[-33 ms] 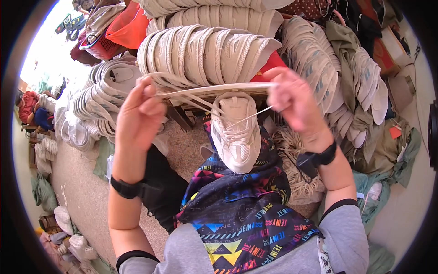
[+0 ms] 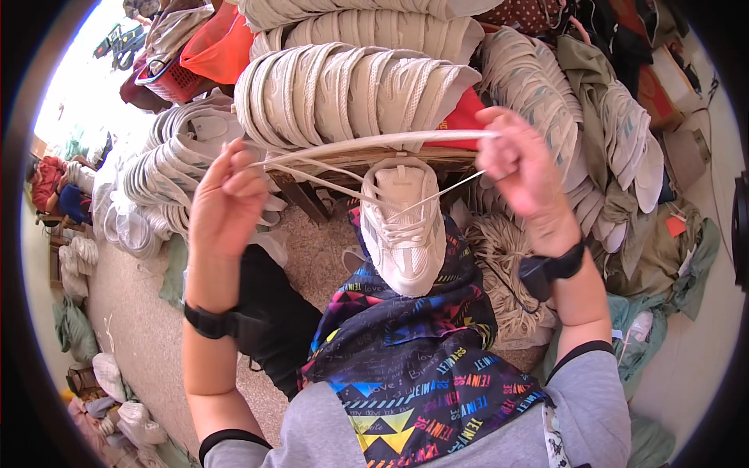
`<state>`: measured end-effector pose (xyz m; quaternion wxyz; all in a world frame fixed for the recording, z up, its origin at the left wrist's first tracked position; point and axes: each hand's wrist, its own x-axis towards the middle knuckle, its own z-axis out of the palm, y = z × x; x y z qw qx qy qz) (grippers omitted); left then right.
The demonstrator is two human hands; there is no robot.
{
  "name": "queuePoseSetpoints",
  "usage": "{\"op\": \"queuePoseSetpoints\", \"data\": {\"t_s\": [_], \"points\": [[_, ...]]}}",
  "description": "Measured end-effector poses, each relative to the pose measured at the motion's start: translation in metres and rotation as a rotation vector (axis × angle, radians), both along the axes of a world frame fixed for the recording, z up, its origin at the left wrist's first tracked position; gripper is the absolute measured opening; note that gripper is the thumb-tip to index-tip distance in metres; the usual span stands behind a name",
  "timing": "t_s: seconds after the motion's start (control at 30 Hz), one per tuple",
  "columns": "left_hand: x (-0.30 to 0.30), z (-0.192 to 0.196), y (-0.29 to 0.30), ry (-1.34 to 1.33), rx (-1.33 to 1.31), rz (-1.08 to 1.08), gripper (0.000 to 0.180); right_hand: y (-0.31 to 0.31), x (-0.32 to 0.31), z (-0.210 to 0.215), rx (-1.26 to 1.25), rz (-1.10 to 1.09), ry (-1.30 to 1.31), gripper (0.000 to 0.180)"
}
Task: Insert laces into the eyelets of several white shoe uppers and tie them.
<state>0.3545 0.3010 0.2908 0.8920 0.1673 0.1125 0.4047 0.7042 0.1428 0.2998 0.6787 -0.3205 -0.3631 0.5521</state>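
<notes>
Now both hands stretch a pale shoelace above a white lace-up sneaker

And it's toe toward the wearer, collar and tongue pointing away to the bench! The sneaker's long axis runs almost straight out from the body, tipping only slightly across the view. It rests over the lap on the dark, brightly printed apron, right on the midline between the forearms. Out to the left, the left hand has its fingers pinched on the lace; out to the right, the right hand grips it too, one broad strand bowing between them while thinner runs slant down to the eyelets.

Beyond the collar stands a wooden bench, with a ribbed row of nested off-white shoe uppers above it. Speckled floor spreads to the left, a red basket sits up at the far left, and a bundle of pale cords lies to the right.

Harder to call: the left fingertips blur, so the lace's exact hold is unclear there. The sneaker's sole and heel are hidden, and the dark fisheye rim crops the heaps at both sides.
</notes>
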Motion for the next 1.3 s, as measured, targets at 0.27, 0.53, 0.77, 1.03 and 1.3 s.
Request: {"op": "queuePoseSetpoints", "data": {"t_s": [0.27, 0.53, 0.77, 1.03, 1.3], "points": [[-0.218, -0.115, 0.132, 0.276, -0.059, 0.462, 0.018, -0.089, 0.220, -0.007, -0.350, -0.701, 0.248, 0.019], [-0.238, -0.097, 0.119, 0.674, 0.124, 0.913, 0.026, -0.198, 0.335, -0.030, -0.381, -1.399, -0.048, 0.018], [-0.001, -0.035, -0.025, 0.875, 0.504, 0.206, 0.032, -0.068, 0.071, -0.054, -0.688, -0.576, -0.583, 0.047], [0.074, -0.089, -0.073, 0.808, 0.481, -0.010, 0.016, -0.027, -0.039, -0.093, -0.449, -0.062, -0.708, 0.014], [0.076, -0.084, -0.087, 0.948, 0.482, -0.196, 0.017, -0.014, -0.031, -0.079, -0.378, 0.051, -1.124, 0.016]]}}
